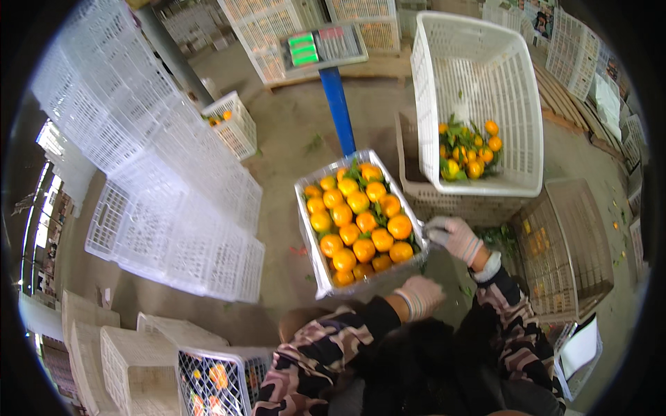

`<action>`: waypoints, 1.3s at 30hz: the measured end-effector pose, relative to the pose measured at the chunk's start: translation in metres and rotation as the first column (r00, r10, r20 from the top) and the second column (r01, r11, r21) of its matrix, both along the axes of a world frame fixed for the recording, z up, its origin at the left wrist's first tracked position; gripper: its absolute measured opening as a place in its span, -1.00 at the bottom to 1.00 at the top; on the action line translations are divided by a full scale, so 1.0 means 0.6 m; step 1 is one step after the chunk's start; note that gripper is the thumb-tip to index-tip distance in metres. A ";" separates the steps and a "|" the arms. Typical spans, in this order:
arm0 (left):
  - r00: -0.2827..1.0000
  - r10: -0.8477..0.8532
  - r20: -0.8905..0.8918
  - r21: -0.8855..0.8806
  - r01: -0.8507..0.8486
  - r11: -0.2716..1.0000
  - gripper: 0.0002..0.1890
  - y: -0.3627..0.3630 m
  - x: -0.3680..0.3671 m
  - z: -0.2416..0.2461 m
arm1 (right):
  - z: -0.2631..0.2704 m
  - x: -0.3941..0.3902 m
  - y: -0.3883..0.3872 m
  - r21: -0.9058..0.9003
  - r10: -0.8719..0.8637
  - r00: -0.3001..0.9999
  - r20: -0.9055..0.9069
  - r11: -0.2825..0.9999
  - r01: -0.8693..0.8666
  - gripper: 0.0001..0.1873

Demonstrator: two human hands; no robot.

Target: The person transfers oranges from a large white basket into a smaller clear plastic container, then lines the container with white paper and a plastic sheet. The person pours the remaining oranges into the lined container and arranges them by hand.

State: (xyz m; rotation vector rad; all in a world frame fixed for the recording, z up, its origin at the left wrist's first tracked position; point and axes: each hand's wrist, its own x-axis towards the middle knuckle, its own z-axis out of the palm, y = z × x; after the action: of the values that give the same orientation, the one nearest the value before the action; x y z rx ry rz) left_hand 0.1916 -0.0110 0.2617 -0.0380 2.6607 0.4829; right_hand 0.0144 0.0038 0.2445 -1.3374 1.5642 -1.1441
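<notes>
A white crate point(308, 270) lined with clear plastic film stands before me, filled with mandarins point(358, 202) and some green leaves. My right hand point(459, 238), in a pale knitted glove with grey fingertips, is at the crate's right edge, its fingers against the film or rim. Whether they pinch the film I cannot tell. My left hand point(420, 297), gloved too, hovers near the crate's lower right corner; it is blurred and its fingers look curled. Behind the crate rises the blue post point(337, 109) of a weighing scale, topped by a display point(323, 48) with green lit windows.
A large white crate point(481, 62) at right holds leafy mandarins point(471, 151), tilted over another crate. Stacked translucent crates point(171, 208) fill the left. A small crate point(237, 127) with fruit stands beyond. More crates point(572, 249) sit at right and a netted crate point(213, 382) at lower left.
</notes>
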 end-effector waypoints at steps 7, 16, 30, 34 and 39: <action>0.481 0.113 -0.869 0.376 0.495 0.783 -0.76 0.085 0.073 0.183 | 0.016 -0.002 0.034 0.046 0.095 0.996 0.000 0.994 -0.095 -0.78; 0.401 -0.172 -0.900 0.063 0.510 0.858 -0.76 0.098 0.163 0.295 | 0.172 0.043 0.116 -0.066 0.086 0.927 -0.364 0.991 -0.118 -0.77; 0.955 0.164 0.245 -0.165 -0.126 0.978 -0.57 -0.169 -0.018 -0.049 | 0.112 -0.515 -0.036 0.139 -0.458 0.873 -0.168 0.866 0.481 -0.70; 0.878 0.277 0.391 -0.175 -0.225 0.959 -0.56 -0.201 -0.025 -0.088 | -0.012 -0.620 -0.167 0.221 -0.257 0.779 -0.572 0.866 0.448 -0.62; 0.910 0.262 0.321 -0.048 -0.260 0.964 -0.53 -0.225 -0.049 -0.090 | -0.106 -0.672 -0.278 0.281 -0.284 0.615 -0.735 0.698 0.658 -0.55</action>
State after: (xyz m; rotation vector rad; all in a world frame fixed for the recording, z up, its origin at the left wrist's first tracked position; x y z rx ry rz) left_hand 0.1621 -0.1460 0.2074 -0.4431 2.3390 0.5064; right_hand -0.3891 -0.1627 0.1809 -0.9489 2.6695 -0.4118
